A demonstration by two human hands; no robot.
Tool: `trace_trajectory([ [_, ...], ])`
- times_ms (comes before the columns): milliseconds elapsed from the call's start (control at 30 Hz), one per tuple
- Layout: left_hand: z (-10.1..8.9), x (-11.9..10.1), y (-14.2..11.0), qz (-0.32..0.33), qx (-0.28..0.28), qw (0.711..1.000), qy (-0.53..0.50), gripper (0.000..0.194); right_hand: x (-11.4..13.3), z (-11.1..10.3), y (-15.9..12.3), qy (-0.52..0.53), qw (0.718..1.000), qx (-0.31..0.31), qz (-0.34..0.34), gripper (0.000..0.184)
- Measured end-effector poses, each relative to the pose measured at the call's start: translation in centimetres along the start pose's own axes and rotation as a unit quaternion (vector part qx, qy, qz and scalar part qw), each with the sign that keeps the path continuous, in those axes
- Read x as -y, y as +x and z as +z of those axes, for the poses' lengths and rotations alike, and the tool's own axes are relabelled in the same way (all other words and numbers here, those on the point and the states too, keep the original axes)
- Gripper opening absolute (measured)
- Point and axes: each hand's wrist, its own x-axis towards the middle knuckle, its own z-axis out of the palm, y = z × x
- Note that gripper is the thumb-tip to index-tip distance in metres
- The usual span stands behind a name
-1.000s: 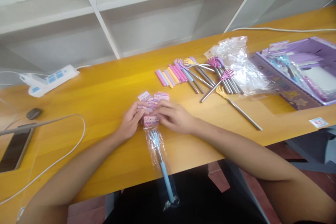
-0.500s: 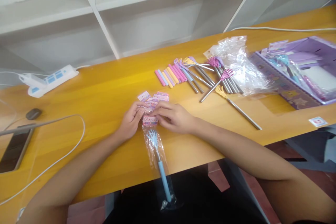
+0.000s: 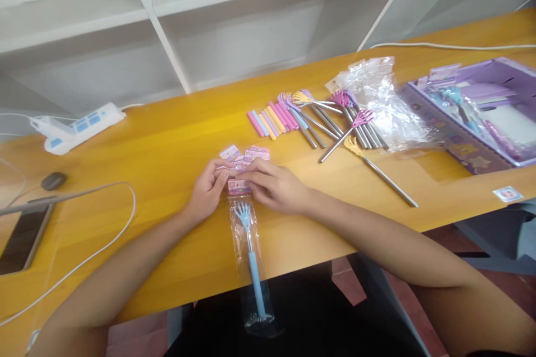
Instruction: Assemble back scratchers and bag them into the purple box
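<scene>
A blue back scratcher lies inside a clear plastic bag, its claw end toward my hands and its lower end out past the table edge. At the bag's top is a printed header card. My left hand pinches the bag's top edge from the left, just above the card. From the right, my right hand grips the same edge with fingers closed, partly covering the card. Right behind my fingers lies a small pile of printed cards.
Farther back lie coloured handle sleeves, metal back scratchers and clear bags. A purple box stands at right. On the left are a power strip, a phone and a white cable.
The bag with the blue back scratcher has swung slightly left at its lower end and lies straighter. My hands have barely shifted.
</scene>
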Motion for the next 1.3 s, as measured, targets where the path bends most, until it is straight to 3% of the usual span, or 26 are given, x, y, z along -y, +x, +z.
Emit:
trace_trajectory([
  [533,0.1,-0.3,-0.1,0.003,-0.034,0.999,0.005,0.028,0.2,-0.2,0.0,-0.018,1.000,0.006,-0.015,0.029],
  [733,0.2,-0.3,-0.2,-0.009,-0.003,0.999,-0.035,0.029,0.6,-0.4,0.3,0.007,0.992,-0.040,0.121,0.049],
  [800,0.2,-0.3,-0.2,-0.006,0.004,0.999,-0.039,0.028,0.5,-0.3,0.4,0.008,0.990,-0.055,0.132,0.040],
  [900,0.1,-0.2,-0.3,-0.009,0.015,0.999,-0.040,0.027,0.1,0.0,0.5,0.021,0.994,-0.060,0.093,0.014],
  [1000,-0.2,-0.1,-0.2,-0.008,0.022,0.999,-0.022,0.029,0.1,0.0,0.5,0.021,0.994,-0.087,0.071,0.013],
  [1167,-0.1,0.3,-0.2,-0.012,0.059,0.998,0.013,0.031,0.5,-1.0,0.7,0.031,0.987,-0.124,0.096,0.014],
  [1300,0.2,0.4,0.0,-0.013,0.061,0.997,0.053,0.022,0.7,-1.0,0.7,0.063,0.990,-0.105,0.071,0.014],
])
